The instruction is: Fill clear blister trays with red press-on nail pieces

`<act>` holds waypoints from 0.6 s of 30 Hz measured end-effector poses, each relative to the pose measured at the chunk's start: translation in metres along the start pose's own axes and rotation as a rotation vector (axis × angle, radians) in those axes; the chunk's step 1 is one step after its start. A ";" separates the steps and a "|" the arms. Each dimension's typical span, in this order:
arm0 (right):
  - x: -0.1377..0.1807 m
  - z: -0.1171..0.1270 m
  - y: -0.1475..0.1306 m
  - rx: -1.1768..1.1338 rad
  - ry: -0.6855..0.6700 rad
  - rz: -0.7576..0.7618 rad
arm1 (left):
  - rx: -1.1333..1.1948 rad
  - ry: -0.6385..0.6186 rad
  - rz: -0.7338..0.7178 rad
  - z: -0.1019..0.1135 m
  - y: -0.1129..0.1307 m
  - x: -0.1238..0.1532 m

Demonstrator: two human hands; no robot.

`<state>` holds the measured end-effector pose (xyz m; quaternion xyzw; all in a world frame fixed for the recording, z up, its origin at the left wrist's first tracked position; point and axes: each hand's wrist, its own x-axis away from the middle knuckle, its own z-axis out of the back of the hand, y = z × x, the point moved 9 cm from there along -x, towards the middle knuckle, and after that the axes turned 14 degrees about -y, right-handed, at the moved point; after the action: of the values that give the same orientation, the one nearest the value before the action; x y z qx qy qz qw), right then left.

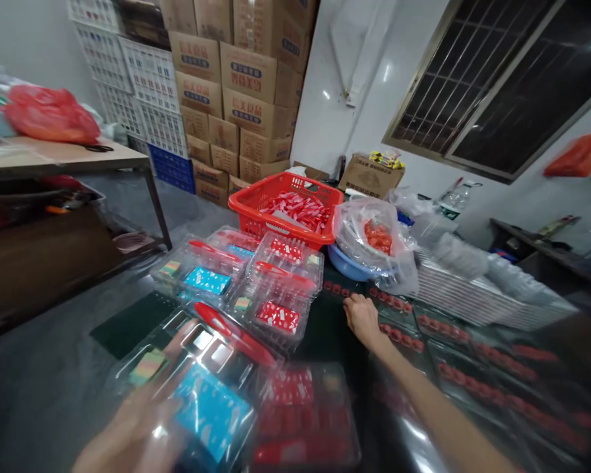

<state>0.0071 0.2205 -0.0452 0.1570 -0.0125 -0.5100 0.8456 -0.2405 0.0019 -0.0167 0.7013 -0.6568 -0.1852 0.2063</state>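
My left hand (pixel 138 420), smeared by motion, grips a clear plastic box (pixel 211 355) at the lower left. Inside that box lie a long red plastic utensil (pixel 234 334), a blue patterned packet (pixel 214 408) and a small green-and-yellow block (pixel 148 366). My right hand (pixel 363 316) reaches across the dark table, its fingers curled down beside a row of red pieces (pixel 391 299) in clear trays. What its fingertips hold, if anything, is hidden. Stacked filled boxes (pixel 278 289) with red dotted packets stand between the hands. Nearer me is another filled box (pixel 305 414), blurred.
A red basket (pixel 246 213) of wrapped red-and-white pieces stands at the back. To its right are a blue basin (pixel 347 264) with a plastic bag and stacked clear trays (pixel 463 295). Cartons (pixel 256 105) and crates line the wall. A side table (pixel 123 154) stands left.
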 end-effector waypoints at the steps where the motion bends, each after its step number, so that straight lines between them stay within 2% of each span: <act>1: 0.002 0.000 -0.003 0.004 0.001 0.019 | 0.005 -0.003 0.007 -0.004 -0.002 0.003; 5: 0.019 0.006 -0.020 0.024 0.016 0.081 | 0.073 -0.032 0.045 -0.018 -0.017 0.007; 10: 0.032 0.016 -0.024 0.043 0.054 0.112 | 0.091 -0.126 0.090 -0.026 -0.037 0.003; 18: 0.059 0.058 -0.019 0.207 0.245 0.166 | 0.132 -0.159 0.074 -0.022 -0.046 0.001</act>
<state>0.0091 0.1465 -0.0033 0.3025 0.0253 -0.4116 0.8593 -0.1906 0.0040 -0.0227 0.6716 -0.7074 -0.1886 0.1137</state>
